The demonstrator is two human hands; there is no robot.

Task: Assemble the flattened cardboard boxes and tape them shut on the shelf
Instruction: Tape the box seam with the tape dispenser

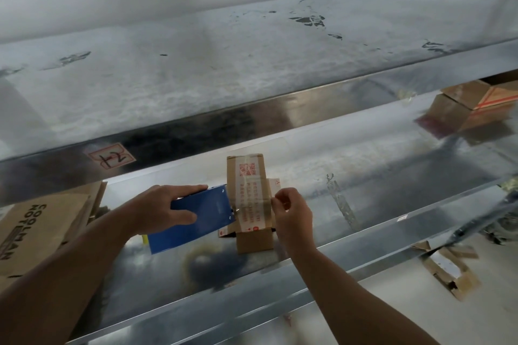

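My left hand (165, 211) gripped the blue flat-sided tape dispenser (201, 218), with the thumb on its near face and the fingers curled over its far edge. My right hand (293, 213) was closed in a pinch on the free end of the clear red-printed tape strip (252, 206). The small brown cardboard box (253, 238) stood on the shiny metal shelf (364, 204) between the two hands, just beside the dispenser's edge and just left of the right hand's fingertips. The strip was stretched across its top. To do this well, I judged I should hold the strip taut and square across the flaps. Then I would lay the pinched end down the box's right wall, press it flat, and tear at the dispenser without shifting the box.
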